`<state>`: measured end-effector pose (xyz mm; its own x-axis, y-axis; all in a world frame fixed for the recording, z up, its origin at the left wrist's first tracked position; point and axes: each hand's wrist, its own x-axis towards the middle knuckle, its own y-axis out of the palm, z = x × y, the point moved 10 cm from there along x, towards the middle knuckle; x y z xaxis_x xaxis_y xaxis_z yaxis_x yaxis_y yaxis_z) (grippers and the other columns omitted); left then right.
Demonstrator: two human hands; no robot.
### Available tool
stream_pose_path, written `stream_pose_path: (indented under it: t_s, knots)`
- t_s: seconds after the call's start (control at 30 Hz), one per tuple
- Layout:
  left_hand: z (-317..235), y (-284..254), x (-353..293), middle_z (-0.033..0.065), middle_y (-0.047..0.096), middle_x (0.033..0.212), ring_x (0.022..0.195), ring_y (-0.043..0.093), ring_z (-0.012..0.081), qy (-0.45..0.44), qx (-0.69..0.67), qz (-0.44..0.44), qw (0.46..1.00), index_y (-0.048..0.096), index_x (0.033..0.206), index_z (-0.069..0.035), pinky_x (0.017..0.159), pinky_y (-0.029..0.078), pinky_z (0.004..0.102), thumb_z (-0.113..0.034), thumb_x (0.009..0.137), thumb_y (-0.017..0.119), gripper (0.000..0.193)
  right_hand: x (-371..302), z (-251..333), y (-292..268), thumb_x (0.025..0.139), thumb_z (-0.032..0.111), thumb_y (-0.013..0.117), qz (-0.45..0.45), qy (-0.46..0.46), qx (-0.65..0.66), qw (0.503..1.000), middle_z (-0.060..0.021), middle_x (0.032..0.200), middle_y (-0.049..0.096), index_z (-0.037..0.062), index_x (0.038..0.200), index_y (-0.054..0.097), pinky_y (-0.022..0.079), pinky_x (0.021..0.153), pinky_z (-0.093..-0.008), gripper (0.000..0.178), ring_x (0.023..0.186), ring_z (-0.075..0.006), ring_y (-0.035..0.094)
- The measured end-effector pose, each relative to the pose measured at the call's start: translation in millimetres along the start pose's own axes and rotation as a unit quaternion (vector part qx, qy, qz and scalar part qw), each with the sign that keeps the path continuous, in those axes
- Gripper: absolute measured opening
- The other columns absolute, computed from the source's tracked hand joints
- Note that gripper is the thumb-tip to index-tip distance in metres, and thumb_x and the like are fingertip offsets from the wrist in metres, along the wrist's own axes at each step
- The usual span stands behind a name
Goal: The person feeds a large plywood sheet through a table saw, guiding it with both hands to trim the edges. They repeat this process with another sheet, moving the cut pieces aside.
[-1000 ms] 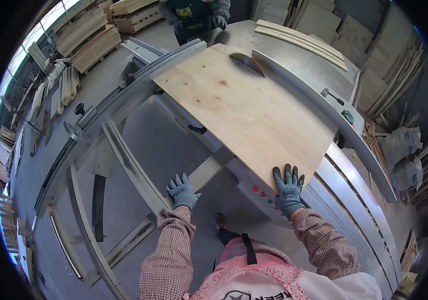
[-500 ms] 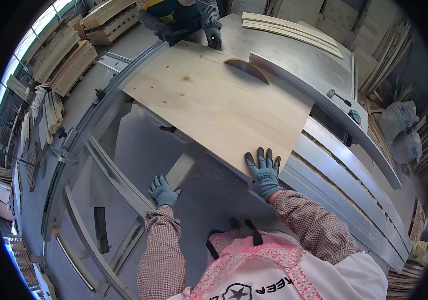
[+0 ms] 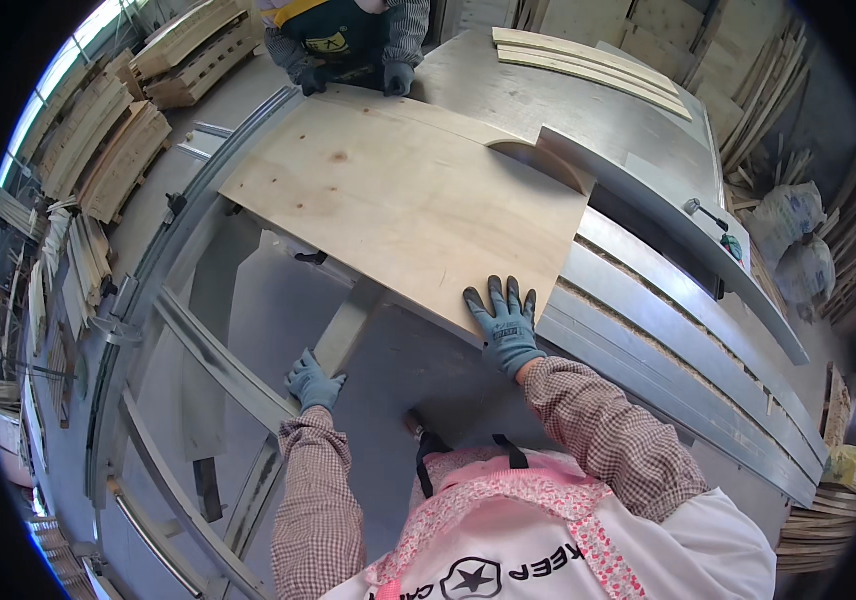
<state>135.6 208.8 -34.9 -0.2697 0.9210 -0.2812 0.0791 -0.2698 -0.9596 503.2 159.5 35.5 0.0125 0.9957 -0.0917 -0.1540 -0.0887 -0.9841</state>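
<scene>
A large plywood sheet [image 3: 398, 190] with several dark knots lies across a sliding-table saw. My right hand [image 3: 508, 325], in a blue-grey glove with dark fingertips, presses flat on its near right corner, fingers spread. My left hand [image 3: 314, 382], gloved alike, curls over a metal crossbar [image 3: 350, 325] of the saw's side frame. Along the sheet's right side, the curved saw blade [image 3: 548, 158] stands up close to the near right edge. A thin line runs from it toward the far edge. A co-worker's gloved hands [image 3: 398, 79] hold the far edge.
A long metal fence [image 3: 668, 240] runs to the right of the blade. Slatted metal table strips [image 3: 678, 340] lie to my right. Pale wood strips [image 3: 588, 70] rest on the far table. Stacked planks [image 3: 98, 160] stand at left, with white sacks [image 3: 793, 225] at right.
The sheet has slid away from me past the blade, which now sits nearer its close edge. My right hand moved with it. My left fingers are more curled. The view has shifted slightly.
</scene>
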Motion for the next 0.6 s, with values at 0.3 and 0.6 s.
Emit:
stream_pose_path:
  t_s: [0.3,0.6]
  knots:
    - [3.9,5.5,2.4,0.0150,0.043,0.130,0.123,0.039,0.0331,0.019,-0.015,-0.009,1.000,0.028,0.137,-0.009,0.103,0.029,0.0446,-0.043,0.063,0.081,0.098,1.8,3.7,2.4,0.079,0.013,0.054,-0.029,-0.003,-0.027,0.999,-0.0177,0.153,0.012,0.0263,0.146,0.022,-0.003,0.107,-0.0638,0.075,0.141,-0.0402,0.006]
    - [5.2,-5.2,-6.2,0.0159,0.046,0.124,0.119,0.042,0.0335,-0.009,-0.023,-0.027,0.999,0.032,0.133,-0.010,0.100,0.030,0.0471,-0.041,0.062,0.081,0.092,-105.2,-3.9,16.2,0.074,0.017,0.057,-0.032,-0.025,-0.029,0.999,-0.0230,0.150,0.017,0.0221,0.145,0.029,-0.001,0.105,-0.0672,0.076,0.138,-0.0488,0.010]
